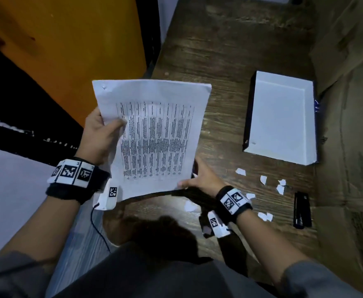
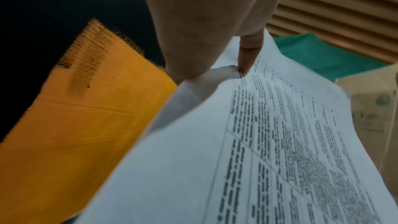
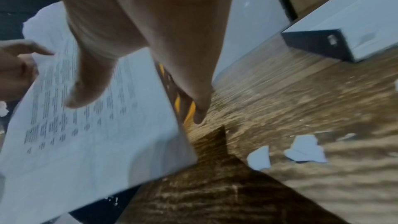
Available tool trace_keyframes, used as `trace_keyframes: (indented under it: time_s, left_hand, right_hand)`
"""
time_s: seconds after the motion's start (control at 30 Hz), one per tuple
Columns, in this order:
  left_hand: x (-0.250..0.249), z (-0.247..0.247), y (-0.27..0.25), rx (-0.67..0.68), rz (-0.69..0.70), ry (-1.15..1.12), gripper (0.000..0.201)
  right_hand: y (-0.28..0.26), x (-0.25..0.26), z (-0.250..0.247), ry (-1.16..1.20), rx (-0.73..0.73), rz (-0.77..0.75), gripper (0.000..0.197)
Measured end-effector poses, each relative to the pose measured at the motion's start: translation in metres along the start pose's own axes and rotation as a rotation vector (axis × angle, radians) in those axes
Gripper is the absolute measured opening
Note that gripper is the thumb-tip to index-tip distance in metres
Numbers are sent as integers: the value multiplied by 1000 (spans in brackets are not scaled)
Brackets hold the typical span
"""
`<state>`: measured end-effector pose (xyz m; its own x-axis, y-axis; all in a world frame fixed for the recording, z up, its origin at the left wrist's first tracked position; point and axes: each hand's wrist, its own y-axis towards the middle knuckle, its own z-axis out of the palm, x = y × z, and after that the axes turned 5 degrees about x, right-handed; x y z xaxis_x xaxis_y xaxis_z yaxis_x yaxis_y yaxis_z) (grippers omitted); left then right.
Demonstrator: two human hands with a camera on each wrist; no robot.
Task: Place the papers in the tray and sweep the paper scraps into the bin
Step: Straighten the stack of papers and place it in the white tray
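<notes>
A stack of printed papers [image 1: 154,136] is held up above the wooden table's [image 1: 219,61] left edge. My left hand [image 1: 103,130] pinches its left side, thumb on the printed face [image 2: 245,54]. My right hand [image 1: 197,177] grips the near right corner, thumb on top [image 3: 86,91] and fingers underneath. The white tray [image 1: 281,119] with dark outer walls lies to the right, nothing in it. Several white paper scraps [image 1: 262,179] are scattered on the table near my right wrist, also in the right wrist view [image 3: 303,149]. No bin is in sight.
A black stapler [image 1: 302,209] lies near the table's right front. Brown cardboard [image 1: 348,104] rises along the right side. An orange panel [image 1: 69,50] stands at the left, off the table. My dark-clothed lap is at the near edge.
</notes>
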<state>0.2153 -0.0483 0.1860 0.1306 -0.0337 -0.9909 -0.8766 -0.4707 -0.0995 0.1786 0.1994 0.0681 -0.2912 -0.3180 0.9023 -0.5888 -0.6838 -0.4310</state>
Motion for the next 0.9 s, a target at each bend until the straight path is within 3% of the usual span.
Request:
trace_keyframes:
  time_s: [0.1, 0.2, 0.3, 0.4, 0.6, 0.73, 0.9]
  left_hand:
    - [-12, 6, 13, -12, -26, -172, 34]
    - [-6, 22, 30, 127, -101, -267, 41]
    - [20, 67, 39, 342, -266, -142, 59]
    - [49, 136, 36, 536, -289, 136, 69]
    - [81, 286, 48, 660, -368, 313, 78]
    - [91, 366, 63, 708, -413, 449, 72]
    - [112, 422, 88, 741, -392, 621, 72]
  right_hand:
    - [9, 10, 3, 143, -146, -23, 50]
    - [4, 14, -24, 243, -343, -34, 42]
    - [-10, 9, -71, 181, -519, -3, 41]
    - [-27, 6, -126, 55, -663, -7, 38]
    - [-50, -15, -235, 61, -790, 109, 44]
    - [-36, -46, -301, 89, -880, 229, 57]
    - [-9, -83, -361, -186, -825, 367, 32]
